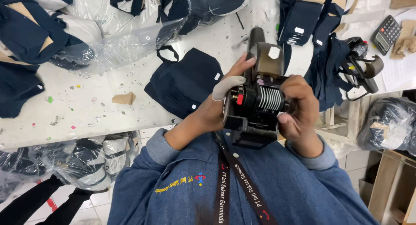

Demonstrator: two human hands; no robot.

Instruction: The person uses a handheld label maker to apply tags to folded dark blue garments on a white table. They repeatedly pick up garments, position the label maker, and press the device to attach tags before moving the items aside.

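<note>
- The left hand [219, 105] grips the left side of a black label gun [255, 103], fingers curled over its top; one finger wears a pale cloth cot.
- The right hand [299, 112] wraps around the gun's right side, thumb pressed near the row of white number wheels.
- The label gun is held up close to the chest, above the table's near edge, over a blue denim shirt [182, 181] and a dark lanyard [236, 181].
- A folded navy garment [184, 84] lies on the speckled white table [78, 103], just left of the hands.
- A second label gun [362, 64] rests on navy cloth to the right, near a calculator [387, 33].
</note>
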